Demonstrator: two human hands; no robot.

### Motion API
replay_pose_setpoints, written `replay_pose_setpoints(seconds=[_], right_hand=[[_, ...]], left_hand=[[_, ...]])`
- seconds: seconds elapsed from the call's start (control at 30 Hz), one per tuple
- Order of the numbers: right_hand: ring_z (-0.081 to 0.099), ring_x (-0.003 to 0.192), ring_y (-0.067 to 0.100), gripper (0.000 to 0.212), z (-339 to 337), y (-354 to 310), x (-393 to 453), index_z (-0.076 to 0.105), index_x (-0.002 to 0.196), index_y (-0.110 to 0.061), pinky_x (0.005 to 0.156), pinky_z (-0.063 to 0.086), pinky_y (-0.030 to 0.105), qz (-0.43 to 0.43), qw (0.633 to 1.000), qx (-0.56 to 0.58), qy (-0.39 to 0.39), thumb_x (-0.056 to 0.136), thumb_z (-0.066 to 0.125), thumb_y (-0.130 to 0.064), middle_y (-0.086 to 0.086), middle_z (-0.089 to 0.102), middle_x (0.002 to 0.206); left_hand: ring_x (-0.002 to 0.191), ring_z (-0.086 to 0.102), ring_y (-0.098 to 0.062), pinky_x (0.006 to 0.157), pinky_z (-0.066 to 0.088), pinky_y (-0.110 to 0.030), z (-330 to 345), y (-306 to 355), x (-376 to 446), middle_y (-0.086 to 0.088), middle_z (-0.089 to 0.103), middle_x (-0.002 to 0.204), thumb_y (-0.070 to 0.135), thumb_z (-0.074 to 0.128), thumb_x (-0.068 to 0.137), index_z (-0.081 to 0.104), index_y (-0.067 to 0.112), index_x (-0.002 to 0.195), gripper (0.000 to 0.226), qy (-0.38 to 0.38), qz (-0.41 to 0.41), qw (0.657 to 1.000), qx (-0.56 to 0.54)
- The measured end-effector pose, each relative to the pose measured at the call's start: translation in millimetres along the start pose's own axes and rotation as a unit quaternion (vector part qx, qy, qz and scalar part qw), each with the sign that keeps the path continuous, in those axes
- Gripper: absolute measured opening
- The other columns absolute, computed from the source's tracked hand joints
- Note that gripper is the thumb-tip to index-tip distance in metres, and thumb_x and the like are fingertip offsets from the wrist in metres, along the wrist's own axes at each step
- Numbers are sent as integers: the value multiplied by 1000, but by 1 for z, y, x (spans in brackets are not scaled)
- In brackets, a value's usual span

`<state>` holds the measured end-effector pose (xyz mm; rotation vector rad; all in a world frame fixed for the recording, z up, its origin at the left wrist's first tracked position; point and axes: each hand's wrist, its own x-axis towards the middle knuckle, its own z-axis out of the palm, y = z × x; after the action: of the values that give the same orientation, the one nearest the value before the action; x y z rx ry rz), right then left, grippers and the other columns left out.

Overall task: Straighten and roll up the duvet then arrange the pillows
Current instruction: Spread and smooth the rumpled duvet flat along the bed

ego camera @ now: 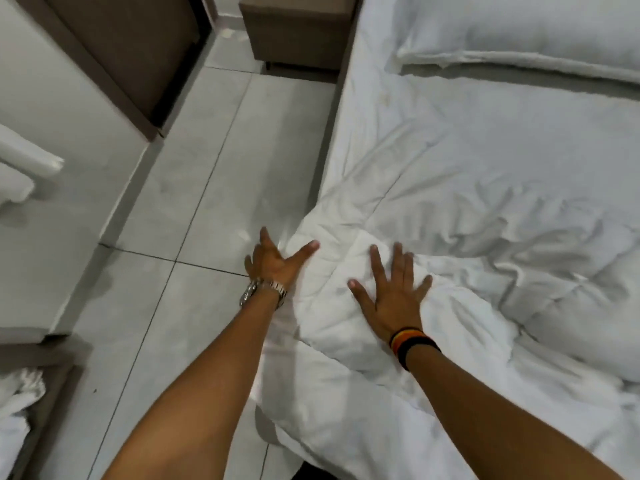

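A rumpled white duvet is bunched across the near part of the bed, and its left edge hangs over the bed's side toward the floor. My left hand lies at that overhanging edge with fingers spread, touching the fabric. My right hand presses flat on top of the duvet, fingers apart. A white pillow lies at the head of the bed, top right. The white sheet shows between pillow and duvet.
A brown bedside cabinet stands at the bed's far left corner. Pale floor tiles run along the bed's left side. A second bed or bench with white linen sits at the lower left, beside a brown-framed wall panel.
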<state>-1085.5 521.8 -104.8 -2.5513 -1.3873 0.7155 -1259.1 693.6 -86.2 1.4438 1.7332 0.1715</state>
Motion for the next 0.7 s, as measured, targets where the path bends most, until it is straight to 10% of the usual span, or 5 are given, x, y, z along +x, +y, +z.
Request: replay_pose_setpoints(seconds=[0.17, 0.43, 0.7], right_hand=[[-21, 162, 28, 85, 13, -14, 7, -18, 164, -46, 122, -8, 73, 46, 999, -14, -6, 91, 4, -84, 1, -29, 174], [-19, 162, 24, 83, -4, -43, 3, -13, 165, -44, 124, -9, 70, 106, 991, 85, 20, 92, 6, -78, 1, -22, 176], [-14, 162, 13, 76, -3, -113, 62, -11, 165, -47, 123, -16, 63, 141, 970, 125, 155, 98, 7, -78, -7, -17, 177]], left_hand=[[145, 48, -34, 107, 45, -38, 18, 30, 29, -8, 40, 165, 94, 77, 40, 2, 32, 167, 159, -137, 13, 990, 12], [123, 63, -28, 88, 48, -26, 7, 48, 16, -5, 62, 141, 65, 93, 56, 44, 20, 150, 116, -128, 83, 988, 30], [71, 63, 14, 53, 42, -3, -75, 19, 69, 27, 67, 84, 55, 91, 63, 42, 59, 129, 82, 12, 203, 973, -109]])
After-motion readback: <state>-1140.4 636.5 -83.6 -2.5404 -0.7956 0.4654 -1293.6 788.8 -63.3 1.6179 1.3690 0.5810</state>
